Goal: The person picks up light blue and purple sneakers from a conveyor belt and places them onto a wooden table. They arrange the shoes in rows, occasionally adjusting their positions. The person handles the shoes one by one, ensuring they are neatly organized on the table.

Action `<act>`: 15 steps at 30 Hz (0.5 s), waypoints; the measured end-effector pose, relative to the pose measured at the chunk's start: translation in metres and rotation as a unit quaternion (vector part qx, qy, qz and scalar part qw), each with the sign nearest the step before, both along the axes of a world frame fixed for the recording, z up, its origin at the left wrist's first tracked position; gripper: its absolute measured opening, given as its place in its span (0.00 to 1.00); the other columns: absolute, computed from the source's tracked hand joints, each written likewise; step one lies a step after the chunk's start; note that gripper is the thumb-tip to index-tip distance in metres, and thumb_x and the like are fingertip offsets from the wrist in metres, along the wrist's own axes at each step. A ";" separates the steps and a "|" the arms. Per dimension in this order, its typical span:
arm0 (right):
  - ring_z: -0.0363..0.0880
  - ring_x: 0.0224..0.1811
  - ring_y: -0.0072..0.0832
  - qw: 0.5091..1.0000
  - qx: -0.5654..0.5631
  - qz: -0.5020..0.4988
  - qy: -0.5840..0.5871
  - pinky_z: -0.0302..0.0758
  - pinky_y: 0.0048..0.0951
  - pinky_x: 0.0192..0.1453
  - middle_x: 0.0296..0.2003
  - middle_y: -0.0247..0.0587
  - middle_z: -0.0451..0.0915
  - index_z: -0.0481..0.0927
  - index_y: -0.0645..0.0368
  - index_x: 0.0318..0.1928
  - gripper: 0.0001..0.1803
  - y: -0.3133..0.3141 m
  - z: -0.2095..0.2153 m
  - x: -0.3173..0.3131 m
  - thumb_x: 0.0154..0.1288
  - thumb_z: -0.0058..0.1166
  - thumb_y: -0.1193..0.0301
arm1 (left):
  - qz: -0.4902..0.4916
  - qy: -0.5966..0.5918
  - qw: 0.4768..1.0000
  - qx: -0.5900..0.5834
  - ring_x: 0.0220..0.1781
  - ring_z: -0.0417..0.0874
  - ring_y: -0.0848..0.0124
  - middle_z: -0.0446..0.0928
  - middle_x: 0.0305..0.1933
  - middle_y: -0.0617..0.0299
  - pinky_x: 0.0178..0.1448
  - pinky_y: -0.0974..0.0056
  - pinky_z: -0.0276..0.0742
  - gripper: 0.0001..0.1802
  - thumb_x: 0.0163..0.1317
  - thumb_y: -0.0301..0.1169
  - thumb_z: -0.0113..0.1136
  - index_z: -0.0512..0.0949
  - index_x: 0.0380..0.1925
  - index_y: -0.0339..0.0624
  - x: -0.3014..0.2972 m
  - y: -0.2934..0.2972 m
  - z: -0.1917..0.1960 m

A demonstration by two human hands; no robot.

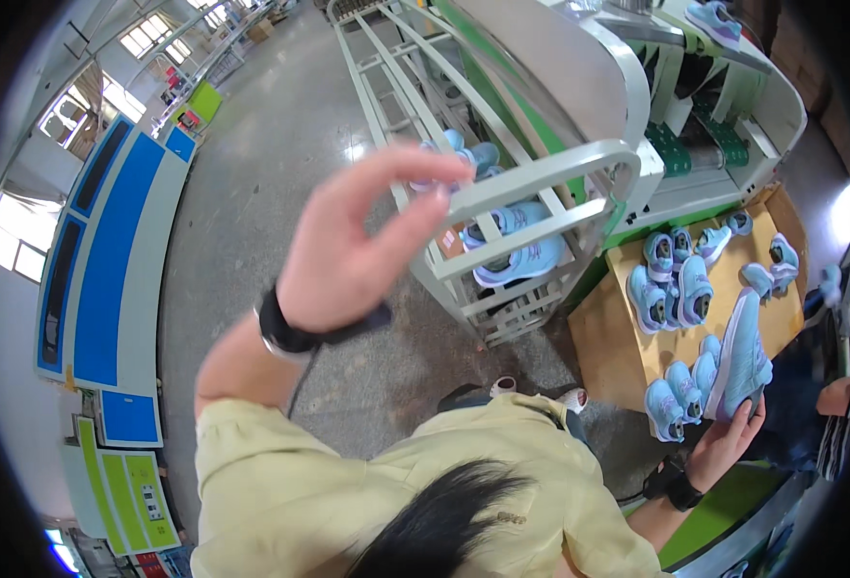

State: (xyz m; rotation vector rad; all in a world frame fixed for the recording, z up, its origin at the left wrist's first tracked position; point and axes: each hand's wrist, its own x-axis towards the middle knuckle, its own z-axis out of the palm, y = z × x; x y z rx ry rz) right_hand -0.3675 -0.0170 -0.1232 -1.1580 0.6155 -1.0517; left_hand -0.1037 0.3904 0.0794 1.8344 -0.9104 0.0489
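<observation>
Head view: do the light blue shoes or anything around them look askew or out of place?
The small light blue shoes lie loosely on the brown board, pointing different ways, not in pairs. The right hand holds one shoe upright. The left hand is raised, empty. Nothing looks damaged or spilled.

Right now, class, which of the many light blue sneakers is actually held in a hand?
The light blue sneaker standing upright in the right hand; the others lie loose on the brown board or rack.
</observation>
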 end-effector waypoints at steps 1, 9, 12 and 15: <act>0.75 0.63 0.35 1.000 -0.005 0.008 -0.007 0.70 0.37 0.69 0.61 0.47 0.76 0.67 0.62 0.68 0.22 0.007 0.007 0.006 0.81 0.51 0.65 | 0.009 0.027 0.999 -0.030 0.60 0.83 0.66 0.84 0.54 0.54 0.66 0.59 0.75 0.14 0.73 0.32 0.60 0.82 0.52 0.36 -0.013 0.006 -0.016; 0.70 0.58 0.31 0.951 -0.308 -0.010 0.026 0.69 0.35 0.63 0.58 0.42 0.71 0.66 0.60 0.65 0.26 0.136 0.053 0.084 0.75 0.57 0.61 | -0.245 0.148 0.952 -0.107 0.82 0.55 0.54 0.45 0.84 0.47 0.79 0.48 0.59 0.63 0.60 0.39 0.76 0.38 0.81 0.41 -0.063 -0.040 -0.081; 0.73 0.65 0.49 0.789 -0.500 0.357 0.015 0.71 0.48 0.68 0.64 0.55 0.71 0.87 0.57 0.45 0.15 0.177 0.103 0.118 0.57 0.73 0.70 | -0.115 0.124 0.960 -0.225 0.81 0.56 0.50 0.43 0.83 0.44 0.79 0.46 0.61 0.75 0.53 0.36 0.81 0.25 0.80 0.43 -0.068 -0.046 -0.079; 0.59 0.78 0.58 0.733 -0.521 0.414 -0.141 0.63 0.52 0.78 0.75 0.59 0.61 0.76 0.53 0.67 0.33 0.197 0.101 0.133 0.62 0.71 0.64 | -0.065 0.099 0.948 -0.296 0.74 0.69 0.49 0.51 0.80 0.43 0.71 0.46 0.74 0.76 0.49 0.29 0.80 0.25 0.80 0.46 -0.048 -0.042 -0.039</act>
